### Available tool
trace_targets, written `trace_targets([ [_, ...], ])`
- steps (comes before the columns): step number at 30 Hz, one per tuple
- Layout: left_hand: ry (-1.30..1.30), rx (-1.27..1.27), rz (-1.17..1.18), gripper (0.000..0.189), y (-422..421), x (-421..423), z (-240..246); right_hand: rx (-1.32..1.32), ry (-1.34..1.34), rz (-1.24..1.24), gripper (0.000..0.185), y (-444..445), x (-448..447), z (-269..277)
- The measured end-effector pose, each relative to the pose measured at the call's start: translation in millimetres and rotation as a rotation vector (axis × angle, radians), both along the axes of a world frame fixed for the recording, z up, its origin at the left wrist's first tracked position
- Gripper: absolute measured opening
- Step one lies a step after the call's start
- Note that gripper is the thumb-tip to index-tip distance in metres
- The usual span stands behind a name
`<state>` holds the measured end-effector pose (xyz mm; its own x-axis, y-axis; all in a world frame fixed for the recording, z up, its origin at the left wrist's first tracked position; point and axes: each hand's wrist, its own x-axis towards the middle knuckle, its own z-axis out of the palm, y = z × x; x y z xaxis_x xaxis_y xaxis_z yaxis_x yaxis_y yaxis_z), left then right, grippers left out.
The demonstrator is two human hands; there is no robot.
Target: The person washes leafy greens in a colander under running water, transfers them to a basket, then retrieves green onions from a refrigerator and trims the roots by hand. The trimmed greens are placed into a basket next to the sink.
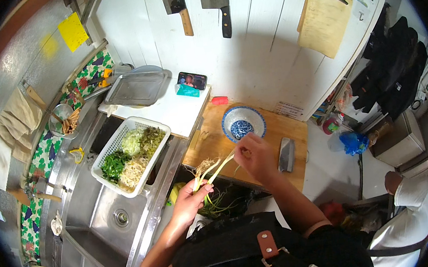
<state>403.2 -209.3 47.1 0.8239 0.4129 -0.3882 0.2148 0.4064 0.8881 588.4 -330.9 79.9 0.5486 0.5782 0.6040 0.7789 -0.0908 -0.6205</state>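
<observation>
My left hand (190,199) grips a small bunch of green onions (201,173), with pale stalks and brown stringy roots pointing up. My right hand (255,158) pinches the end of one pale stalk, which slants up from the bunch. Both hands are in front of the wooden board (214,133), the right one over its near part. Behind the right hand stands a blue-and-white bowl (252,114), with no food visible in it. A cleaver (286,153) lies flat on the board to the right. Below the hands, thin green leaves (221,206) hang over a dark area.
A white plastic basket (97,171) of sorted chopped vegetables and bean sprouts sits across the steel sink (101,210). Beyond it are a tray (136,89) and a propped phone (192,79). Two cleavers (185,20) hang on the wall. A person in a white sleeve (417,195) stands at right.
</observation>
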Motion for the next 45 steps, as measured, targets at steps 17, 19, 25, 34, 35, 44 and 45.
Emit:
trace_targets([
  [17,0.072,0.038,0.185,0.018,25.3,-27.9,-2.0,-0.181,0.135,0.005,0.006,-36.7,42.4,8.0],
  [19,0.070,0.067,0.227,0.016,29.2,-29.6,-0.8,-0.334,0.243,0.161,0.008,-32.7,21.7,-13.5],
  [25,0.020,0.192,0.210,0.011,33.7,-33.1,-1.2,-0.574,0.079,0.255,0.011,-22.8,-9.5,-54.7],
  [34,0.012,0.183,0.036,0.011,36.4,-35.1,-9.2,-0.146,-0.045,0.313,0.015,2.0,-0.6,-13.3],
  [35,0.029,0.174,0.017,0.012,36.7,-35.9,-9.2,-0.214,-0.037,0.401,0.013,2.7,0.9,-10.6],
  [44,-0.028,0.188,-0.237,0.022,29.4,-24.0,-3.6,-0.463,0.205,0.637,0.011,-1.7,-11.6,-16.0],
  [45,-0.039,0.179,-0.255,0.022,28.2,-22.1,-2.4,-0.454,0.228,0.662,0.011,-1.8,-13.6,-17.4],
])
